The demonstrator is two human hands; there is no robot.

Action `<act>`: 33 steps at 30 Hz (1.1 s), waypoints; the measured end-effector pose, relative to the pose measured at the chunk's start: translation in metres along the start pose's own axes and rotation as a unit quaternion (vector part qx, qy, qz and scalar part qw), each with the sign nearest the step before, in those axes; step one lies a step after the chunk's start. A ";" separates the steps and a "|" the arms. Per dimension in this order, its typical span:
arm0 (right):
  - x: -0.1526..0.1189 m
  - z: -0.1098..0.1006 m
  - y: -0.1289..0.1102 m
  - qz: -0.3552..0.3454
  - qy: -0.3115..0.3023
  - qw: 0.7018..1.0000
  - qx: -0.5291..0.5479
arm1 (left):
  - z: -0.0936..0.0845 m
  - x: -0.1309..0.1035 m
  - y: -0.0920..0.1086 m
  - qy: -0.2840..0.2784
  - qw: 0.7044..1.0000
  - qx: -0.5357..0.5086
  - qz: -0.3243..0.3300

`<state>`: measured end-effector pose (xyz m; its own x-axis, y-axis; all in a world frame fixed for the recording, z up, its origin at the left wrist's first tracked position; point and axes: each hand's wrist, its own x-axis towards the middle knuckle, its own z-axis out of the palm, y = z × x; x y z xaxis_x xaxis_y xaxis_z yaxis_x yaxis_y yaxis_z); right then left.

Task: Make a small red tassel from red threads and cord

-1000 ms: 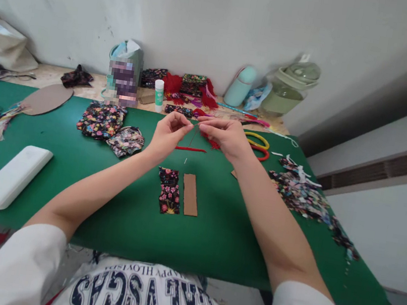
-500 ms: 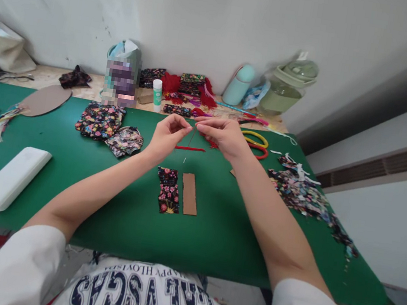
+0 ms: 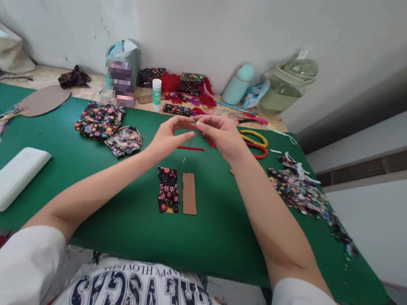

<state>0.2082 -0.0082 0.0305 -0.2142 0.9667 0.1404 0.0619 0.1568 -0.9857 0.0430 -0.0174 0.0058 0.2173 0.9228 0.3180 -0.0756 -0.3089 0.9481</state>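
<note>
My right hand [image 3: 223, 137] is raised above the mat, thumb and forefinger pinched on a thin dark thread [image 3: 191, 142] whose end hangs below the fingertips. Facing it, my left hand [image 3: 170, 136] has its thumb spread away from the fingers, and its fingertips reach close to the right ones. Behind and beneath the hands lies a narrow red strip [image 3: 195, 149]. Nearer to me, a floral fabric strip [image 3: 169, 191] lies beside a brown cardboard strip [image 3: 190, 194]. Some red threads [image 3: 210, 142] are partly hidden by my right hand.
Yellow-and-red-handled scissors [image 3: 261, 139] lie right of my hands. Fabric scraps [image 3: 297, 192] spread along the right side. Floral pouches [image 3: 100, 121], a white power bank [image 3: 12, 179] and an oval board [image 3: 46, 101] lie left. A glue stick [image 3: 156, 94] and a bottle [image 3: 237, 84] stand behind.
My left thumb has come away from its forefinger and dropped lower, so that hand has opened. My right hand stays pinched in about the same place.
</note>
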 end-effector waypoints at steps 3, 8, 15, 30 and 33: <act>0.002 -0.002 0.002 -0.014 -0.002 1.000 0.001 | 0.001 -0.001 0.000 -0.045 0.999 0.006 0.001; 0.007 -0.010 0.005 -0.027 0.035 0.997 -0.067 | -0.005 0.003 0.007 -0.051 0.993 0.108 0.010; 0.013 -0.027 0.011 -0.032 0.081 0.974 -0.211 | -0.035 0.019 0.012 -0.100 0.969 0.216 -0.062; 0.009 -0.025 0.025 0.000 -0.107 0.796 -0.595 | -0.068 0.032 -0.027 -0.146 0.909 0.384 -0.069; 0.007 -0.023 0.026 -0.007 -0.124 0.788 -0.603 | -0.066 0.031 -0.031 -0.151 0.899 0.407 -0.060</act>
<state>0.2305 0.0075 0.0085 -0.3985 0.9169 -0.0200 0.9070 0.3908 -0.1569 -0.0121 0.0361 -0.0138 0.4402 0.8940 0.0838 0.6761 -0.3914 0.6242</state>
